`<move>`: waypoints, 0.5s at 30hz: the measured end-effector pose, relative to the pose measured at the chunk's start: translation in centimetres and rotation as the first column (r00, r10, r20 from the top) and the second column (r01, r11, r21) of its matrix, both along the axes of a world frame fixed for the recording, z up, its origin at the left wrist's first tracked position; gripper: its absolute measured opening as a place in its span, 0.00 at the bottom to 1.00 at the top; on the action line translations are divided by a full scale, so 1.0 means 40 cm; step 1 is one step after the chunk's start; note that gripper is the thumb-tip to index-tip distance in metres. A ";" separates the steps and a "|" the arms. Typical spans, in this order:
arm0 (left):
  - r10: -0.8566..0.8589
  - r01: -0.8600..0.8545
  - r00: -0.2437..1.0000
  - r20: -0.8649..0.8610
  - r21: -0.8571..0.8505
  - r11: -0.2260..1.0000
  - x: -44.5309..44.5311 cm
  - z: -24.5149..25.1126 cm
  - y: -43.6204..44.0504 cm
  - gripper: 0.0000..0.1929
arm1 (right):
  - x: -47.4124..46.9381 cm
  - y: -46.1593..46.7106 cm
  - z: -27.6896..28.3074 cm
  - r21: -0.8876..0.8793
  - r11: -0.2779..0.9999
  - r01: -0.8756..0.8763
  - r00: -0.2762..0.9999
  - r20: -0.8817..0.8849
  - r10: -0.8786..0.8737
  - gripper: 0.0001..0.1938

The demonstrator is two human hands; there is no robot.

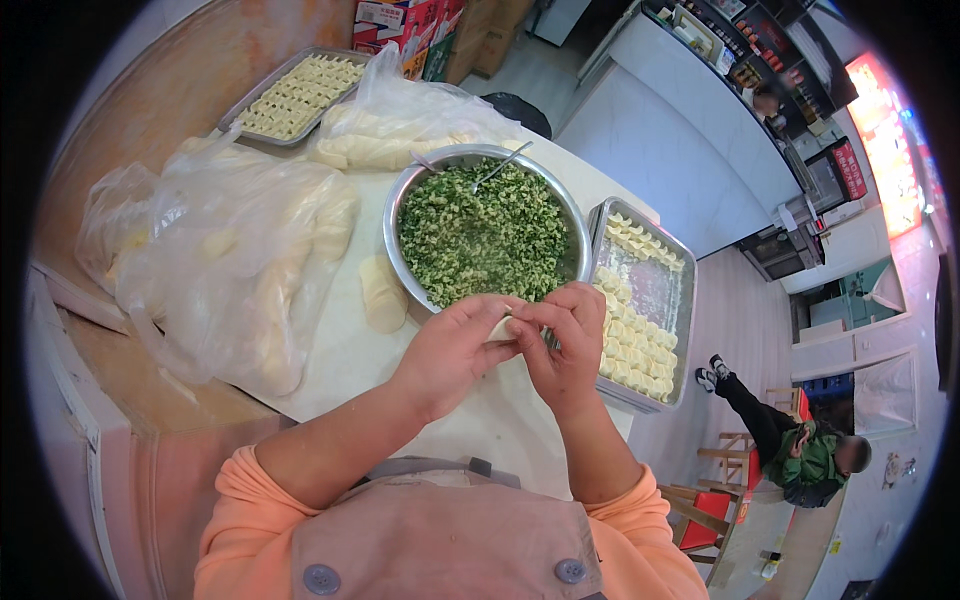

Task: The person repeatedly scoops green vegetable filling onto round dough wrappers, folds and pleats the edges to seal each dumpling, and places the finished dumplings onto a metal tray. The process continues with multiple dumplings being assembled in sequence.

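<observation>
Between my two hands, just off the near rim of a steel bowl (389,225), is a folded dumpling (504,328). My left hand (459,346) holds it from the left, its fingers partly covering it. The thumb and fingertips of my right hand (561,337) pinch its edge. Chopped green filling (480,240) fills much of the bowl, and a metal spoon (501,166) stands in it against the far rim. A stack of round dumpling wrappers (382,294) lies left of the bowl. On the right, a metal tray (691,300) bears rows of folded dumplings (634,341).
Clear plastic bags (247,247) of wrapper rolls cover the table's left side, with another bag (420,112) behind. A second dumpling tray (289,140) sits at the far left. Printed cartons (405,30) stand beyond. A person (806,457) sits at the right, near red-seated chairs (705,517).
</observation>
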State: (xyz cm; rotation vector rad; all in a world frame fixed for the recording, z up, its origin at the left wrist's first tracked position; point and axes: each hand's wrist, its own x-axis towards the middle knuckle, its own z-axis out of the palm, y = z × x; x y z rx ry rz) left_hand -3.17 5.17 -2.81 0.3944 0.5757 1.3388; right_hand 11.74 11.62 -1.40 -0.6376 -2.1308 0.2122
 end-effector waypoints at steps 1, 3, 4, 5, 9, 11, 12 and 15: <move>0.026 -0.026 0.999 0.025 -0.007 1.000 0.003 0.006 -0.009 0.16 | -0.004 -0.008 0.005 -0.049 0.999 0.002 1.000 -0.022 -0.003 0.10; 0.026 -0.029 0.998 0.053 0.047 0.999 0.001 0.020 -0.031 0.15 | -0.010 -0.025 0.012 -0.142 0.990 0.003 0.998 -0.068 -0.013 0.09; 0.029 -0.032 0.998 0.059 0.049 0.998 0.001 0.026 -0.042 0.14 | -0.010 -0.037 0.014 -0.188 0.982 0.002 0.996 -0.092 -0.020 0.09; 0.035 -0.025 0.996 -0.078 0.115 0.993 0.003 0.033 -0.053 0.14 | -0.009 -0.050 0.016 -0.231 0.973 0.000 0.993 -0.115 -0.028 0.09; 0.179 -0.047 0.893 -0.414 0.310 0.950 0.024 0.052 -0.099 0.13 | -0.007 -0.099 0.026 -0.346 0.931 -0.115 0.954 -0.300 0.007 0.11; 0.319 -0.096 0.831 -0.455 0.447 0.889 0.037 0.059 -0.122 0.12 | -0.002 -0.135 0.036 -0.378 0.907 -0.186 0.922 -0.387 0.028 0.12; 0.404 -0.118 0.788 -0.465 0.530 0.840 0.044 0.065 -0.133 0.12 | 0.004 -0.149 0.043 -0.335 0.916 -0.221 0.911 -0.406 0.072 0.13; 0.520 -0.152 0.743 -0.421 0.650 0.744 0.053 0.082 -0.142 0.11 | 0.017 -0.188 0.064 -0.252 0.902 -0.350 0.852 -0.486 0.195 0.14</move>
